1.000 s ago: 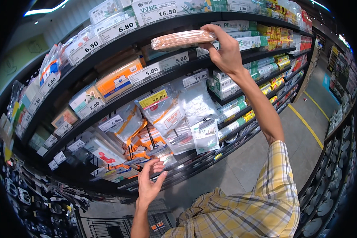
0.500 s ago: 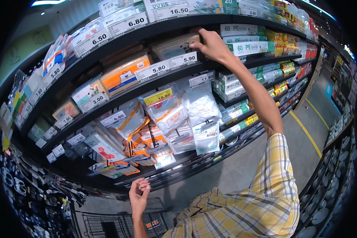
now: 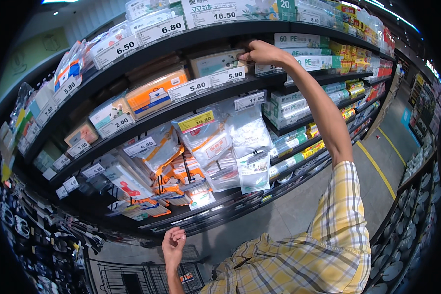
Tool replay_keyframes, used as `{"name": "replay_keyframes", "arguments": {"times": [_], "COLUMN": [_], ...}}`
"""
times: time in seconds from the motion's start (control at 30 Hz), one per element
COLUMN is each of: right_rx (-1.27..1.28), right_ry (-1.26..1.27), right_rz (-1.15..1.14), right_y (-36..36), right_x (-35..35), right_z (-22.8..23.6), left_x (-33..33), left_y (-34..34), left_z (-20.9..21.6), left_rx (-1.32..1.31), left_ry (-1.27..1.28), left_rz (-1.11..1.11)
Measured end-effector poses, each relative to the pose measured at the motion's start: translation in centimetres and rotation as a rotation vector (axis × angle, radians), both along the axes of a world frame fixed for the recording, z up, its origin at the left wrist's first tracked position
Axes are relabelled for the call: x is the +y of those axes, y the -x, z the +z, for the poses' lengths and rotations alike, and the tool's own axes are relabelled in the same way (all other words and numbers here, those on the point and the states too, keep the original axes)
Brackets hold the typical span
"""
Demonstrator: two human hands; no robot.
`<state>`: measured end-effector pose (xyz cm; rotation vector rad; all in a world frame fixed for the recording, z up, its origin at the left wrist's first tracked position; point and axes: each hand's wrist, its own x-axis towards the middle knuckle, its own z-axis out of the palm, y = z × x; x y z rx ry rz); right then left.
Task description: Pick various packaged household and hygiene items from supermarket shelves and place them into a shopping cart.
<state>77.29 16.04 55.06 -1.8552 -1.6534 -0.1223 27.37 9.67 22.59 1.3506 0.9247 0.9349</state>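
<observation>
My right hand point(image 3: 263, 52) reaches up to the upper shelf. Its fingers and thumb close round the right end of a flat brown and pale-green package point(image 3: 215, 63), which sits behind the shelf's price tags; some fingertips are hidden behind it. To its left is an orange package with a white bear shape point(image 3: 158, 89). My left hand point(image 3: 173, 246) hangs low above the wire cart point(image 3: 125, 277), fingers loosely curled toward the thumb, nothing visible in them. Bagged goods point(image 3: 204, 137) hang on hooks below the shelf.
Green-and-white boxes point(image 3: 311, 62) stack to the right of my right hand. A black shelf edge point(image 3: 206, 36) runs just above it. Rolls point(image 3: 294, 159) fill the lower right shelves. Beyond lies the grey aisle floor point(image 3: 362, 171) with yellow lines. Dark racks of goods point(image 3: 32, 230) stand at left.
My right hand has shifted slightly right, its thumb now tucked at the package's right end. The package looks a little more level. My left hand is lower, its fingers more curled.
</observation>
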Motion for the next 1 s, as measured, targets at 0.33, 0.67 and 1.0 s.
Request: {"name": "replay_keyframes", "arguments": {"times": [0.33,0.67,1.0], "right_rx": [-0.032,-0.053,-0.123], "right_ry": [0.109,0.144,-0.077], "right_rz": [-0.003,-0.097,0.024], "right_y": [-0.8,0.5,1.8], "right_x": [0.5,-0.2,-2.9], "right_z": [0.2,0.9,0.3], "left_x": [-0.8,-1.2,-2.5], "left_y": [0.8,1.6,3.1], "left_z": [-1.7,-3.2,-4.8], "left_rx": [0.034,0.021,0.009], "left_ry": [0.078,0.120,0.158], "left_rz": [0.007,0.040,0.068]}}
